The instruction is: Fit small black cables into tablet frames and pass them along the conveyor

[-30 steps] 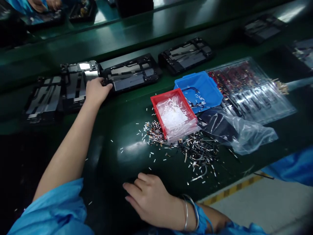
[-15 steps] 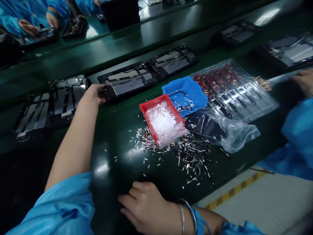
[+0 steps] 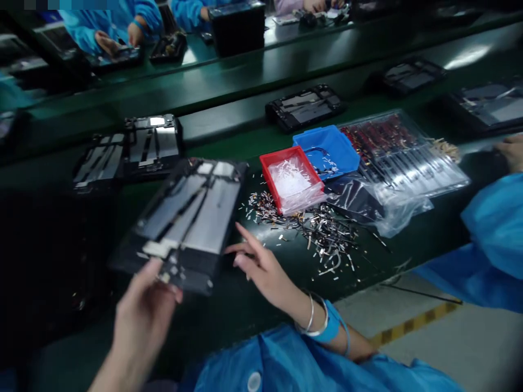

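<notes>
My left hand (image 3: pixel 147 305) grips the near edge of an opened tablet (image 3: pixel 192 212), thumb on top, holding it tilted above the green bench. Grey battery panels and dark flex strips show inside its black frame. My right hand (image 3: pixel 265 267), with two bangles and a blue band at the wrist, is close by the tablet's right side. Its index finger is stretched out and the fingers are apart, with nothing in them. Beyond that hand, small black cables and white strips lie in a loose pile (image 3: pixel 327 237), beside a red bin (image 3: pixel 267 169) of white strips.
Two opened tablets (image 3: pixel 151 142) lie at the left, another (image 3: pixel 306 107) further back. A blue bin (image 3: pixel 341 147), a clear tray of parts (image 3: pixel 408 158) and a plastic bag (image 3: pixel 363 201) sit to the right. A co-worker's sleeve (image 3: pixel 494 228) reaches in there; people work across the bench.
My left hand has lifted one tablet from the back row and brought it nearer, turning it. My right hand has moved forward and its fingers have opened out. The view has shifted left.
</notes>
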Available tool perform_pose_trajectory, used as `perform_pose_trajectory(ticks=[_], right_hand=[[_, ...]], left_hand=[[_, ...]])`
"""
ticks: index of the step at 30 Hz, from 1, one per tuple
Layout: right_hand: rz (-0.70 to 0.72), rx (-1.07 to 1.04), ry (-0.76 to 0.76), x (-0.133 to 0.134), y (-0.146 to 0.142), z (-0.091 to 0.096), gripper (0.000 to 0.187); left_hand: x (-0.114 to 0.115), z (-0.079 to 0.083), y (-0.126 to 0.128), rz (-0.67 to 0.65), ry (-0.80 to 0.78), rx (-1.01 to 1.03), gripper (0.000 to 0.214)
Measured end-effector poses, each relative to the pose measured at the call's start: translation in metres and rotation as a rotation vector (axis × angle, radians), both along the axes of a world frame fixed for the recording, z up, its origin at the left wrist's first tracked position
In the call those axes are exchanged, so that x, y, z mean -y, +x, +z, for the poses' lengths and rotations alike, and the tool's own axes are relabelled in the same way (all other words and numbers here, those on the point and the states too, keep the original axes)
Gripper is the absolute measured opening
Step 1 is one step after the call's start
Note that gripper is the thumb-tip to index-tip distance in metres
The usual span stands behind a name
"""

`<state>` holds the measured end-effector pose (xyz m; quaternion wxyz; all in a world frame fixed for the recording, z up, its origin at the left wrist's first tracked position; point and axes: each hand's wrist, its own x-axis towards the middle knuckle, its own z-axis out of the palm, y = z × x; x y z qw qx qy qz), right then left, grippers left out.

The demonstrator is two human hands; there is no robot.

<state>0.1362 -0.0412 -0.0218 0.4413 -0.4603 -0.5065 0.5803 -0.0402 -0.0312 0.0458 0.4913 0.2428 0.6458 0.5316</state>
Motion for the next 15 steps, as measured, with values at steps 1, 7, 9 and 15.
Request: perform_pose_trajectory(ticks=[1,7,9,15], right_hand=[[-0.007,-0.136,-0.112,0.0,-0.004,0.001,0.058],[-0.173,-0.191,-0.34,0.005,-0.012,0.002,0.042],[-0.159,-0.081,-0.319,0.003,-0.006,0.0,0.043],[-0.121,0.281,-0.156,-0.004,0.012,-0.016,0.051]], left_hand=[[0.029,-0.01,-0.002,0.007,-0.085,0.119,0.019],[0.111,-0.048,0.007,-0.733,-0.212,0.564,0.04],[0.108,-0.039,0.004,-1.133,-0.133,0.482,0.05],[0.044,-0.022,-0.044,-0.964,0.365,0.22,0.026]])
